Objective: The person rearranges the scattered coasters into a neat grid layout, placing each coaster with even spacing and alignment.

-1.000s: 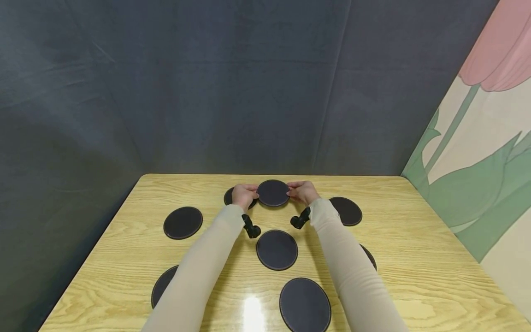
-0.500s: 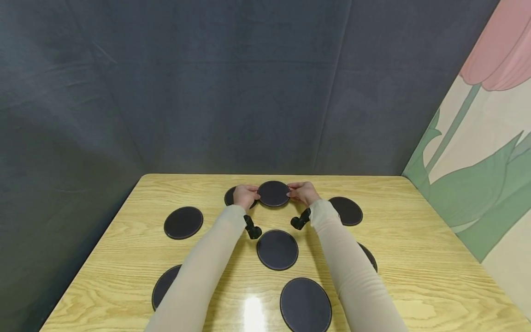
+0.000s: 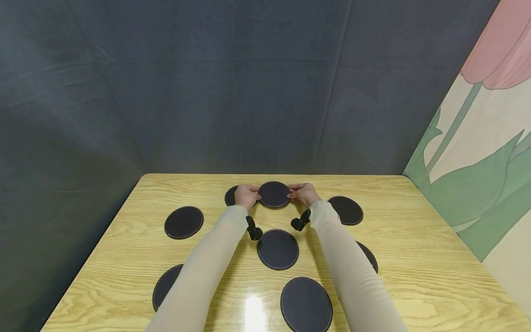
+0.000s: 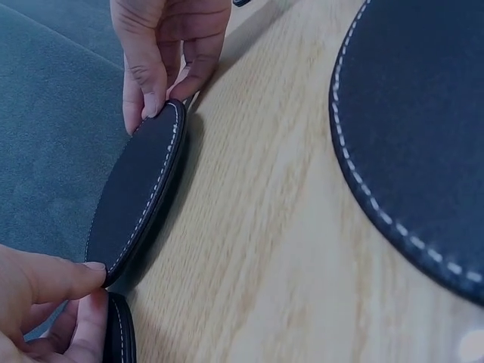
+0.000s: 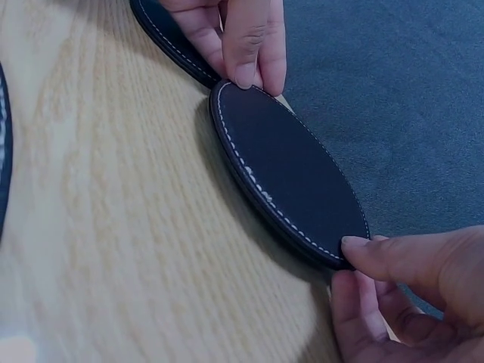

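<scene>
Between my two hands is a round black coaster with pale stitching round its rim. My left hand pinches its left edge, thumb on top and fingers beneath. The opposite edge is pinched the same way by my right hand. In the right wrist view the held coaster casts a shadow on the wood under its near rim. Another coaster lies beside my left hand, which partly covers it.
More black coasters lie spread over the wooden table: one at the left, one in the middle, one nearer me, one at the right. My sleeves partly hide two others. A dark curtain hangs behind the table's far edge.
The held coaster and both hands have come very slightly toward me. Both pinches stay as they were, and the other coasters lie still.
</scene>
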### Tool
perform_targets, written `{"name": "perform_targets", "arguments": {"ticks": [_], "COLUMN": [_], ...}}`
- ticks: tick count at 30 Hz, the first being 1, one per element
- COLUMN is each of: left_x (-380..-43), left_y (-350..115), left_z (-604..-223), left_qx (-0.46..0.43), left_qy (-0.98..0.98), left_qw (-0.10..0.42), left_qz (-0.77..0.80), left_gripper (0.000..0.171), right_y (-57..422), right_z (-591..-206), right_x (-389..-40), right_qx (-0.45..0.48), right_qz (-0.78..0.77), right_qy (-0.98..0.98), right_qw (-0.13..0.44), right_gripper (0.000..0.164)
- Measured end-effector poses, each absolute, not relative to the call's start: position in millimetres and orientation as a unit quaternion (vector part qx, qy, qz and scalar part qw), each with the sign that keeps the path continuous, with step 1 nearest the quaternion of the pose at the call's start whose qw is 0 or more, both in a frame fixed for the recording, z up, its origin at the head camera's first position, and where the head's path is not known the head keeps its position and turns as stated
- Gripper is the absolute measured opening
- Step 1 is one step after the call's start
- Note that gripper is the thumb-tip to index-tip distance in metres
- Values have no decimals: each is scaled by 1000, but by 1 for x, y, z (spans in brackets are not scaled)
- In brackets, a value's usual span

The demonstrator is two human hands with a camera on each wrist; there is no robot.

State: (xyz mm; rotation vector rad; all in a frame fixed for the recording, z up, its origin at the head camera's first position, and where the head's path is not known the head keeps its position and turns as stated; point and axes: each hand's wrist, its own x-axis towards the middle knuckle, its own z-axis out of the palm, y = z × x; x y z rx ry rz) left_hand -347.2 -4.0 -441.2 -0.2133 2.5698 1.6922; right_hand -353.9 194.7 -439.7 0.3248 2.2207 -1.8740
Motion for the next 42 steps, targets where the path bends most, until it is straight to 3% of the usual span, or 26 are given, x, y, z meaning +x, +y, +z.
{"name": "perform_targets", "arguments": {"ticks": [42], "left_x": [-349], "left_y": [-2], "left_z": [-440], "left_qx": [-62], "left_qy": [877], "left_qw": [33], "left_qz": [475], "left_gripper": [29], "right_y": [194], "right_z": [-443], "right_x": [-353], "right_qx": [123], "right_qz": [-643], "right_qy": [750], "right_qw": [98], "right_gripper": [46]}}
